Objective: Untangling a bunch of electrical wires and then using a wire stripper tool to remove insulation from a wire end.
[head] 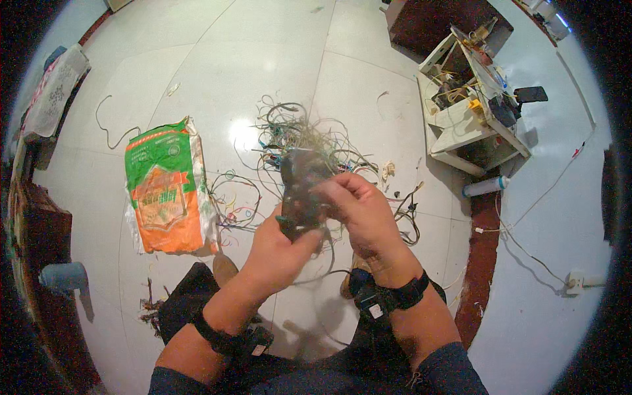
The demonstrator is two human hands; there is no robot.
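My left hand holds the lower end of a dark, flat, rectangular object, its thumb near the bottom edge. Blur hides what the object is; a dark cable hangs from its lower end. At its right side, my right hand has bent fingers touching or close to the surface, and whether it grips anything is unclear. Beyond both hands a tangled heap of thin wires and cables lies on the tiled floor. A green and orange woven sack lies flat to the left, with looped loose wires beside it.
At the right, a white open cabinet holds wires and parts. A white cylinder lies near the wall; a cord runs to a wall socket. A black cable lies right of my hands. My shoes flank the floor below.
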